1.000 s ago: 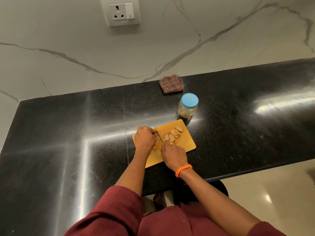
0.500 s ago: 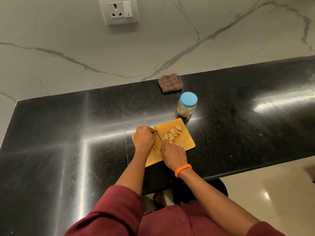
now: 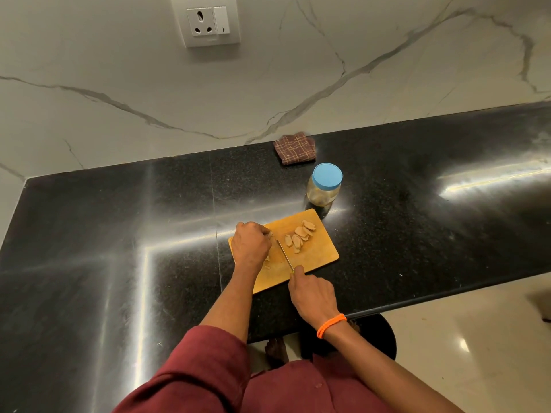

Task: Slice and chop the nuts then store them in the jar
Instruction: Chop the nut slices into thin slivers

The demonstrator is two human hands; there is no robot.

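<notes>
Right hand fingers curled round knife; left hand fingers pinching nut on cutting board near surface front edge. No legible writing.

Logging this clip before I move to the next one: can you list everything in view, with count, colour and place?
cutting board: one, yellow wood, near the counter's front edge
nut slices: a small cluster, count unclear, tan, on the board's right half
knife: one, thin blade, laid across the board's middle
jar: one, clear with blue lid on, behind the board
cloth: one, brown checked, folded, at the wall
counter: one, black polished stone
socket plate: one, white, on the marble wall
left hand: holds a nut on the board
right hand: grips the knife handle, orange wristband
</notes>
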